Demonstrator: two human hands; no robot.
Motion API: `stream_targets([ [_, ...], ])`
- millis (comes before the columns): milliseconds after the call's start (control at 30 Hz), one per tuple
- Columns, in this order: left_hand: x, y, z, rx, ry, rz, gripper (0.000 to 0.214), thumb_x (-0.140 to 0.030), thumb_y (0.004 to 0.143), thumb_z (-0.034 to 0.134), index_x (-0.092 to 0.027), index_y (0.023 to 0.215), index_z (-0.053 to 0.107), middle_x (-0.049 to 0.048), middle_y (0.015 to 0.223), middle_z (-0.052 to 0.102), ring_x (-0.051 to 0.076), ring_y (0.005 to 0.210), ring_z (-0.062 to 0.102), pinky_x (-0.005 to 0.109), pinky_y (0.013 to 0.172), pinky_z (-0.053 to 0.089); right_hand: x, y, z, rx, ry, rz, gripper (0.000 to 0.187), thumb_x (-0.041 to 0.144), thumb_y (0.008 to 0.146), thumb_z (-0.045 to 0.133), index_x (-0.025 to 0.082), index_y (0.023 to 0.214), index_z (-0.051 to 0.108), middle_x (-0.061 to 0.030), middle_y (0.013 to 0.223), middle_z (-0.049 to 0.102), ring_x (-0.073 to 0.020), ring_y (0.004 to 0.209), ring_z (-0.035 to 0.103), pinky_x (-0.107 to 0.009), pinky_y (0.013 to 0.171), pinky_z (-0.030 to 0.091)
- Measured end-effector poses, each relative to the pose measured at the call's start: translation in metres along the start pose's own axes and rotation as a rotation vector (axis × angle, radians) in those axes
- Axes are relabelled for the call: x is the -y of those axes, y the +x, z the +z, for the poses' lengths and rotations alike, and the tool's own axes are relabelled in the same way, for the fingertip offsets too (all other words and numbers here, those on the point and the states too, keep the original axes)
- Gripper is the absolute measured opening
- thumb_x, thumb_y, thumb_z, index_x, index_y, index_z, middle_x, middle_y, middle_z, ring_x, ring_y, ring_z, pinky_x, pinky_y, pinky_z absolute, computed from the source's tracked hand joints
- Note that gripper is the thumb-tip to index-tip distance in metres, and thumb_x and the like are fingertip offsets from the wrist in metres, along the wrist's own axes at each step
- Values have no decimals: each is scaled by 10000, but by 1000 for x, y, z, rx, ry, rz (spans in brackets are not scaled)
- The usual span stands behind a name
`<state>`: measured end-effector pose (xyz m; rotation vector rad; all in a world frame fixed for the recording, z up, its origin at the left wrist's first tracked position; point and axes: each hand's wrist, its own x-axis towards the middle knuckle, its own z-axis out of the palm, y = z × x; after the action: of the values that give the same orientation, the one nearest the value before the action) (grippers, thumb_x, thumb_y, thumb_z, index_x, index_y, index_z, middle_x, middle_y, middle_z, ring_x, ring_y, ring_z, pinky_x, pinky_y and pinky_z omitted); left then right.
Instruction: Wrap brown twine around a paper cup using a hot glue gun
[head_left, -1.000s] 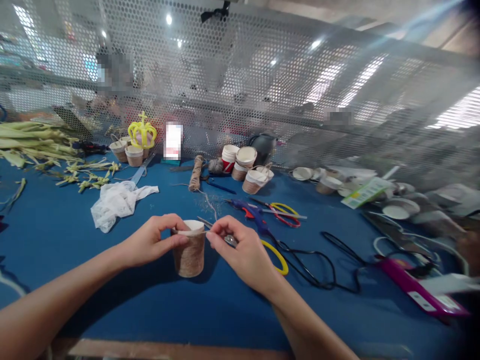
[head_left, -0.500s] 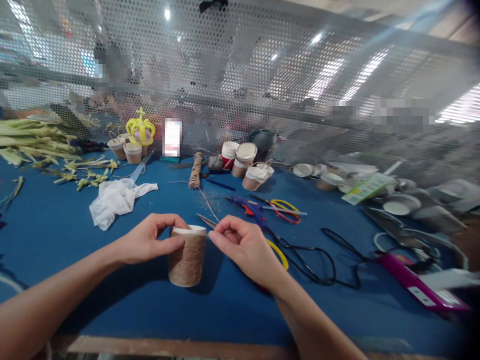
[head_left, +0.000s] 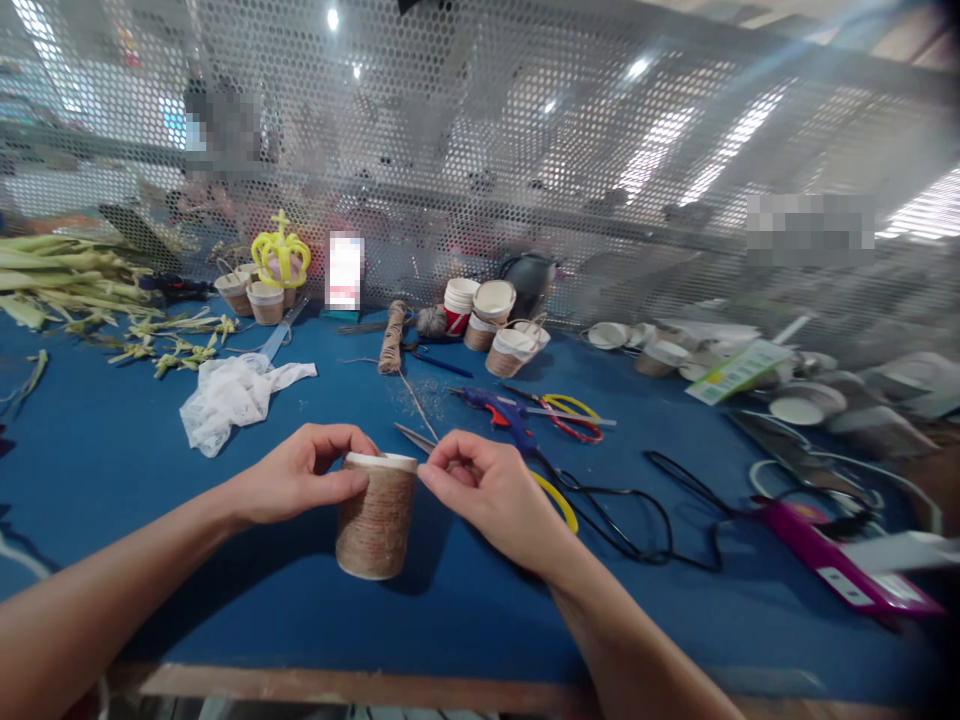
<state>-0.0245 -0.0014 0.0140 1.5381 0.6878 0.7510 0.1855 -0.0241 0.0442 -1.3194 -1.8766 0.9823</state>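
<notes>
A paper cup (head_left: 375, 525) wound with brown twine stands nearly upright, a white band showing at its rim. My left hand (head_left: 319, 475) grips its upper left wall, thumb outside and fingers over the rim. At the right side of the rim, my right hand (head_left: 480, 490) pinches the twine between thumb and fingers. From there the loose twine (head_left: 417, 402) runs back to a wound bundle of twine (head_left: 391, 340). Scissors (head_left: 557, 500) lie partly hidden under my right hand, blades pointing left.
A blue glue gun (head_left: 504, 415) and a second pair of scissors (head_left: 574, 415) lie behind my right hand. Black cable leads toward a purple power strip (head_left: 840, 560). White lace cloth (head_left: 229, 400) lies left, and several twine-wrapped cups (head_left: 516, 350) stand at the back.
The cup has shifted slightly right and tilted a little in my left hand. My right hand stays close to the rim, still pinching the twine.
</notes>
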Motion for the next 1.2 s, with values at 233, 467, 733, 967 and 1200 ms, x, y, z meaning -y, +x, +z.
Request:
stream_targets([
  [233,2,0,-3,-9,120,-8,284,-389,762,584,-115,831,578,60,856,594,165,786,534,264,700,420,2,-3,-1,23,40,-18,176,294,731,552,181,610,492,79,479,295,-58,434,223,-202,387,176],
  [467,0,0,-2,2,94,3,284,-398,748,595,-118,783,565,71,882,600,175,807,536,277,718,422,0,0,-1,2,13,0,168,285,733,558,166,625,508,70,502,330,-61,465,262,-199,409,202],
  [733,-3,-1,2,28,-69,-19,354,-462,701,646,-125,740,547,53,852,579,141,739,522,234,642,419,-2,0,-1,52,63,20,178,301,748,556,158,650,519,72,505,336,-62,477,275,-198,421,214],
  [967,2,-3,-1,36,-177,-21,314,-414,692,681,-126,749,572,62,881,590,156,788,532,245,669,418,-4,0,-2,63,96,-3,171,313,761,557,164,683,526,45,571,420,-83,526,359,-216,474,301],
  [1200,1,-2,1,44,-291,-10,299,-396,675,697,-127,715,572,73,867,598,198,835,551,299,723,431,-7,3,-2,98,232,-134,174,258,764,559,180,632,477,-45,884,583,-143,798,533,-272,677,424],
])
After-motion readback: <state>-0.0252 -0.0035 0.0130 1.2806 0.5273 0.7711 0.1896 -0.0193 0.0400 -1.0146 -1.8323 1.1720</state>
